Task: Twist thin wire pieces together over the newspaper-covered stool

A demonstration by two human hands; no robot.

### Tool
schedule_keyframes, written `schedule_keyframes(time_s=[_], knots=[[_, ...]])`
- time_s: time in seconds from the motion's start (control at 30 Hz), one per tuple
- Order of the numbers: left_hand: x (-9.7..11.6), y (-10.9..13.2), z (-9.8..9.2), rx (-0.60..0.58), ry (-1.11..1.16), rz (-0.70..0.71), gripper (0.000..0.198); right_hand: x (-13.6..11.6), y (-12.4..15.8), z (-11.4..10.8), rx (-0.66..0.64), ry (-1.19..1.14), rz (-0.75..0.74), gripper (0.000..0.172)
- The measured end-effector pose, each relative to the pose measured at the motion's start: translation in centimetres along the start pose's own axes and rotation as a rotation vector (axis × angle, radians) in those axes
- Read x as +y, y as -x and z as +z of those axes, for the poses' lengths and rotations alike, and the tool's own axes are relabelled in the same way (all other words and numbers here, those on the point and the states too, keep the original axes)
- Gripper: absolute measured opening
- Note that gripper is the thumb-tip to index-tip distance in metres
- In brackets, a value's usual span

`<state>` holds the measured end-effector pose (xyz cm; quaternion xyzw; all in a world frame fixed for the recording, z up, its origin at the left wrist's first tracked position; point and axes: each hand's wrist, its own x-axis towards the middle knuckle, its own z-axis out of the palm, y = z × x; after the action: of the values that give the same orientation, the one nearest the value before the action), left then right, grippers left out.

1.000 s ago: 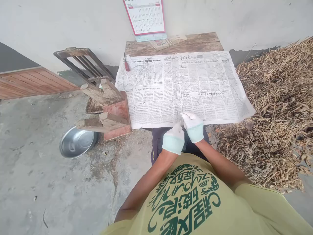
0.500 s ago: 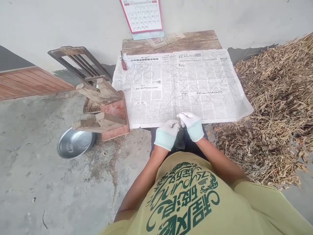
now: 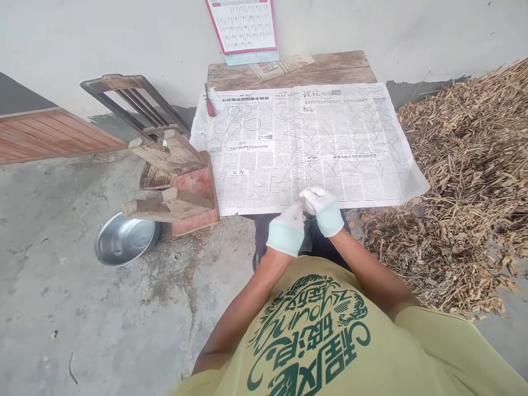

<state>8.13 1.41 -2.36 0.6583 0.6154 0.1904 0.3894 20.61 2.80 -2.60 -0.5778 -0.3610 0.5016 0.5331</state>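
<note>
My left hand (image 3: 287,226) and my right hand (image 3: 322,208) wear white gloves with pale green cuffs. They meet at the near edge of a newspaper sheet (image 3: 253,190), above my lap. Both sets of fingers are pinched together around a thin wire (image 3: 308,220), of which only a short stretch shows below the fingertips. Bent pieces of thin wire (image 3: 252,125) lie spread over the newspaper; their exact shapes are faint. At the sheet's far left corner rests a tool with a red handle (image 3: 210,107), its kind unclear.
The newspaper covers most of a wooden table (image 3: 338,66) against the wall. A calendar (image 3: 245,27) stands behind it. To the left are a wooden chair (image 3: 119,82), an overturned red-topped stool (image 3: 192,190) and a metal basin (image 3: 127,239). Dried stalks (image 3: 462,220) are heaped at right.
My left hand has shifted slightly right and turned, coming closer to my right hand. Less of the wire shows between them. My right hand has barely moved.
</note>
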Motion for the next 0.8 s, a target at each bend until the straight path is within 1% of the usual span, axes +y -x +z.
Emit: schedule_keyframes(time_s=[0.1, 0.23, 0.3, 0.4, 0.47, 0.57, 0.7, 0.8], knots=[[0.6, -0.2, -0.3, -0.015, 0.078, -0.019, 0.028, -0.4, 0.4, 0.1, 0.014, 0.021, -0.003, 0.022], [1.2, -0.5, -0.7, 0.051, 0.229, -0.162, 0.026, -0.7, 0.8, 0.1, 0.046, 0.049, -0.034, 0.023], [1.0, -0.6, -0.7, 0.091, 0.281, -0.203, 0.028, -0.9, 0.8, 0.1, 0.053, 0.048, -0.056, 0.022], [0.3, -0.7, -0.5, 0.120, 0.267, -0.185, 0.032, -1.0, 0.9, 0.1, 0.066, 0.057, -0.077, 0.019], [0.0, -0.7, -0.4, 0.150, 0.189, -0.129, 0.030, -0.9, 0.9, 0.1, 0.078, 0.062, -0.091, 0.018], [-0.2, -0.6, -0.3, 0.201, -0.006, 0.015, 0.025, -0.7, 0.8, 0.2, 0.086, 0.050, -0.099, 0.019], [-0.4, -0.5, 0.3, 0.316, -0.253, 0.216, 0.032, -0.4, 0.7, 0.1, 0.086, 0.026, -0.115, 0.020], [-0.6, -0.6, 0.7, 0.403, -0.344, 0.335, 0.034, -0.2, 0.7, 0.0, 0.094, -0.002, -0.121, 0.019]])
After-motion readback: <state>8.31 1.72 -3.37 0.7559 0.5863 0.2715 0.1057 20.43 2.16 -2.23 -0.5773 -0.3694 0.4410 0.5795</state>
